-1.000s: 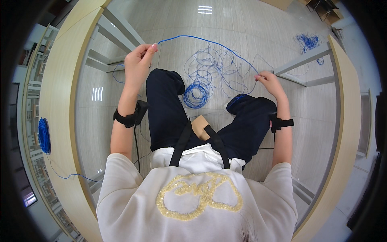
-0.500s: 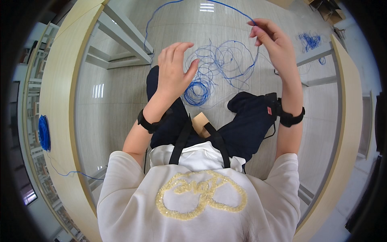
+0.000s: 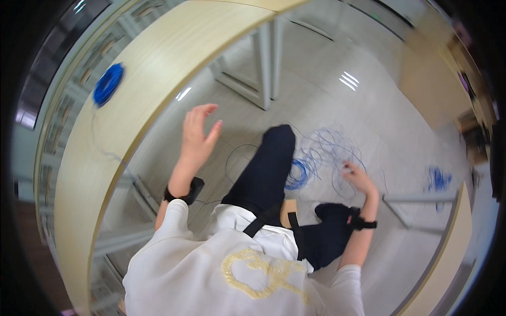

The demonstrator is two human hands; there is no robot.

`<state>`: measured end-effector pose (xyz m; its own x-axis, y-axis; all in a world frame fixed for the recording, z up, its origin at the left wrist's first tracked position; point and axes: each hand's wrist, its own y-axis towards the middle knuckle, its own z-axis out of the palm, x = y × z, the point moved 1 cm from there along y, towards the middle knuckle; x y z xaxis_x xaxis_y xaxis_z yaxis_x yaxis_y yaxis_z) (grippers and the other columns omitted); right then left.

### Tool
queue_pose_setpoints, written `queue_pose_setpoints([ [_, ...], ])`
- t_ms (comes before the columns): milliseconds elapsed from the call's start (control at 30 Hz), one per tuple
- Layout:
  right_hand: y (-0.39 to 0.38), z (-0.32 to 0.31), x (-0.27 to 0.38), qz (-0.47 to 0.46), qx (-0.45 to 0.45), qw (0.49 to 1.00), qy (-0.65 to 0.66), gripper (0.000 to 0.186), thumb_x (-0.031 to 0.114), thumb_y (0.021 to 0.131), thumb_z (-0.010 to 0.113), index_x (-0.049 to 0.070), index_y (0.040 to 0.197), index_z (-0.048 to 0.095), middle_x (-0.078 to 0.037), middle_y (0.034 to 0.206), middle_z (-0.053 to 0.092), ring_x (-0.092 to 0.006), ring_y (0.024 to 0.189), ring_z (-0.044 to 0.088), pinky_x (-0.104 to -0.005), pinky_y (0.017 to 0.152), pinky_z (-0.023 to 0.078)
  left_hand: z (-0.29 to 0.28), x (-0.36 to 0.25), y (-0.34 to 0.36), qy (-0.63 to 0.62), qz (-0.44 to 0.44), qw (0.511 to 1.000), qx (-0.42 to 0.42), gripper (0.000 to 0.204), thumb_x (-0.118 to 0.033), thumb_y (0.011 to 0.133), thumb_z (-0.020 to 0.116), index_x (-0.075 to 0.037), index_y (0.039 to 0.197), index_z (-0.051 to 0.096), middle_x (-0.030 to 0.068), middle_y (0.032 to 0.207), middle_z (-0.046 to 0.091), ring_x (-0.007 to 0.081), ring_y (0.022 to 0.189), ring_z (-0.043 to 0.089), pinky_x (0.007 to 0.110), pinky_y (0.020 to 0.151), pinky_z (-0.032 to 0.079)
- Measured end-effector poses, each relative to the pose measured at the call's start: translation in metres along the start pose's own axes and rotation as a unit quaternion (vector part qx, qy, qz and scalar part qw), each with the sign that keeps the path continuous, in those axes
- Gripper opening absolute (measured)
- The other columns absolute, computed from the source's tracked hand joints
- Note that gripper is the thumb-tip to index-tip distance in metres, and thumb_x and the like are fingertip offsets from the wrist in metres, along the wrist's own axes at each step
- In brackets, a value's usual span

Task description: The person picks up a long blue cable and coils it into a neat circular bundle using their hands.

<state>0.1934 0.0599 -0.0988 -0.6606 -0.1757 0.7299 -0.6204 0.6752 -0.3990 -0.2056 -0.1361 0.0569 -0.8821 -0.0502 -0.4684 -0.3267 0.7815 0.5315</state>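
My left hand is raised beside the near edge of the left table, its fingers and thumb apart with nothing between them. Lower and to the right, the fingers of my right hand are curled together around a strand of blue wire; motion blurs the fingertips, and only part of the strand shows. Loose loops of this blue wire spread over the floor beyond my knees. A tighter coil of blue wire lies beside my left knee.
A wound blue coil rests on the left table, a thin strand trailing from it. White metal legs stand under that table. At the right are another table, a blue tangle on the floor and a large tan board.
The view has turned left, bringing more of the left table in. My right hand has come down toward the loose loops. My left hand has shifted toward the left table and stays open.
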Motion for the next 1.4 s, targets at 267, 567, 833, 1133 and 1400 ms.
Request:
queue_pose_setpoints([
  [267, 0.007, 0.069, 0.126, -0.141, 0.112, 0.977, 0.110, 0.043, 0.014, 0.082, 0.054, 0.008, 0.123, 0.041, -0.008, 0.102, 0.052, -0.0128, 0.083, 0.050, -0.0246, 0.072, 0.041, -0.219, 0.145, 0.020, 0.069, -0.205, 0.957, -0.191, 0.031, -0.005, 0.073, 0.049, -0.003, 0.104, 0.049, 0.0108, 0.091, 0.054, 0.0188, 0.082, 0.052, 0.028, 0.075, 0.041],
  [567, -0.014, 0.055, 0.113, -0.095, 0.010, 0.989, 0.116, 0.042, 0.011, 0.081, 0.055, 0.005, 0.120, 0.042, -0.009, 0.099, 0.053, -0.0141, 0.082, 0.050, -0.0249, 0.073, 0.041, -0.275, 0.269, 0.096, 0.232, -0.335, 0.912, 0.050, 0.073, -0.033, 0.062, 0.067, -0.002, 0.122, 0.039, 0.0187, 0.112, 0.051, 0.0284, 0.102, 0.050, 0.034, 0.085, 0.040],
  [833, -0.043, 0.066, 0.092, -0.015, -0.026, 0.987, 0.160, 0.038, 0.012, 0.083, 0.054, 0.004, 0.119, 0.043, -0.008, 0.097, 0.053, -0.0119, 0.083, 0.050, -0.0233, 0.075, 0.041, -0.203, 0.345, 0.140, 0.340, -0.389, 0.841, 0.163, 0.092, -0.030, 0.052, 0.070, 0.002, 0.127, 0.026, 0.0210, 0.122, 0.041, 0.0302, 0.113, 0.041, 0.035, 0.094, 0.036],
  [1133, -0.052, 0.066, 0.058, 0.043, -0.128, 0.983, 0.124, 0.035, 0.011, 0.082, 0.054, 0.002, 0.114, 0.047, -0.006, 0.089, 0.056, -0.0121, 0.080, 0.052, -0.0229, 0.074, 0.042, -0.201, 0.326, 0.143, 0.301, -0.360, 0.860, 0.201, 0.039, -0.022, 0.046, 0.061, 0.005, 0.074, 0.056, 0.0218, 0.075, 0.057, 0.0296, 0.073, 0.058, 0.032, 0.063, 0.044],
  [1400, -0.033, 0.080, 0.073, 0.000, -0.074, 0.989, 0.129, 0.035, 0.014, 0.083, 0.053, 0.003, 0.115, 0.047, -0.008, 0.093, 0.057, -0.0125, 0.079, 0.052, -0.0234, 0.073, 0.042, -0.191, 0.271, 0.109, 0.252, -0.240, 0.912, 0.217, 0.030, -0.017, 0.047, 0.059, 0.006, 0.063, 0.048, 0.0177, 0.055, 0.050, 0.0276, 0.053, 0.050, 0.035, 0.051, 0.039],
])
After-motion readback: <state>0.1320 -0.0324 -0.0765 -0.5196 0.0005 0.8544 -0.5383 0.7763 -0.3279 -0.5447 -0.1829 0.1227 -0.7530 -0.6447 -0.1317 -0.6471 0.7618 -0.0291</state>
